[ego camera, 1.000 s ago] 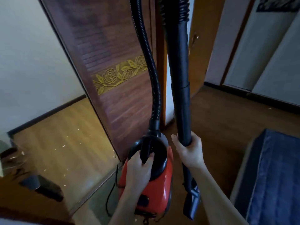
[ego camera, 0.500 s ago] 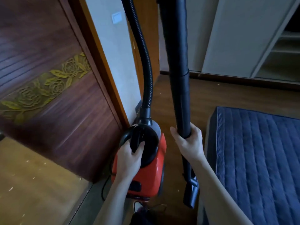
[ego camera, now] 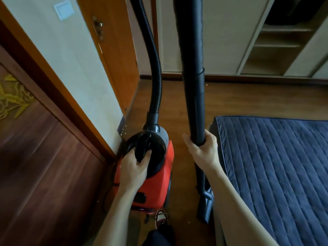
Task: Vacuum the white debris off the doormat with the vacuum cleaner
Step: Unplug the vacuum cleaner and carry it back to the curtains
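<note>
Shows the red vacuum cleaner (ego camera: 156, 176) low at centre, above a brown wooden floor (ego camera: 181, 107); cannot tell whether lifted or standing. Grips its black carry handle (ego camera: 142, 148) with the left hand (ego camera: 134, 170), fingers curled round the bar. Just right of the vacuum cleaner, holds the black wand (ego camera: 193, 86) upright in the right hand (ego camera: 202, 151), fingers wrapped fully round the tube, with the nozzle (ego camera: 205, 208) below the hand, close to the floor. Rising from the far end of the vacuum cleaner, a black ribbed hose (ego camera: 157, 68), curving up out of view. Just left of and beyond the vacuum cleaner, a few specks of white debris (ego camera: 123, 132) at the foot of a pale wall (ego camera: 71, 59). Farther left, a dark wooden door (ego camera: 44, 166) with a gold carved band (ego camera: 12, 100). Right of the vacuum cleaner, past the wand, a blue quilted mat (ego camera: 275, 166). Beyond the vacuum cleaner, an orange door (ego camera: 115, 50) and open shelves (ego camera: 276, 41).
</note>
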`<move>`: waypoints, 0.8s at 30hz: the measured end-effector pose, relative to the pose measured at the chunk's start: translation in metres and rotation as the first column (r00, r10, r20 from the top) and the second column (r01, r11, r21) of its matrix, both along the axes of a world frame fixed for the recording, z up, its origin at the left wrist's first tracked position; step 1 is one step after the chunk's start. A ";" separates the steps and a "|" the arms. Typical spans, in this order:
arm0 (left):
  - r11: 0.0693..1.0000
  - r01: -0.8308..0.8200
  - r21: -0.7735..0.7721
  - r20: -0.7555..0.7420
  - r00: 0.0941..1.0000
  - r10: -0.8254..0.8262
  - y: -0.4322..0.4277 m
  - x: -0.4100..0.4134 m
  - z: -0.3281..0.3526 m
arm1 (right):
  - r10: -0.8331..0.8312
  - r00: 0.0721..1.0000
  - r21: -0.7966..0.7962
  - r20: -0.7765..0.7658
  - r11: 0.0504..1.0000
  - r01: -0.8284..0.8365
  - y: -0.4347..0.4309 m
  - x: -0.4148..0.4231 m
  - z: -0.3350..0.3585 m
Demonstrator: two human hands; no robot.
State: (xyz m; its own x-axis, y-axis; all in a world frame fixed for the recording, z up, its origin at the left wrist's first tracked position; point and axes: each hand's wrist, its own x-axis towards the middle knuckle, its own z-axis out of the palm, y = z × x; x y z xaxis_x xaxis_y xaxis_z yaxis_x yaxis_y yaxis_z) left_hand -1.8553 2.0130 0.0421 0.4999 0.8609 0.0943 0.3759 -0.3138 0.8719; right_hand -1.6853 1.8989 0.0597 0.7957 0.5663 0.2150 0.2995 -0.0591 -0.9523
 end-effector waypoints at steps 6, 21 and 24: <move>0.998 0.067 0.003 -0.010 0.998 -0.067 0.082 0.046 0.011 | -0.078 0.997 -0.005 0.026 0.997 0.078 0.074 0.036 0.011; 0.995 0.105 0.002 -0.009 0.994 -0.105 0.203 0.171 -0.002 | -0.110 0.993 0.011 0.047 0.994 0.110 0.181 0.160 0.000; 0.993 0.120 0.010 -0.025 0.992 -0.120 0.228 0.220 0.001 | -0.094 0.996 0.024 0.003 0.995 0.094 0.203 0.208 -0.002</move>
State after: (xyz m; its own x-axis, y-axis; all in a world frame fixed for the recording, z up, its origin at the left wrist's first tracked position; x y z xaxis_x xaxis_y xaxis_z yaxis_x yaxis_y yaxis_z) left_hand -1.6356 2.2408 0.0432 0.6019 0.7934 0.0906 0.3557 -0.3680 0.8591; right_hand -1.4772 2.1018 0.0578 0.8443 0.4834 0.2313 0.2978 -0.0643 -0.9525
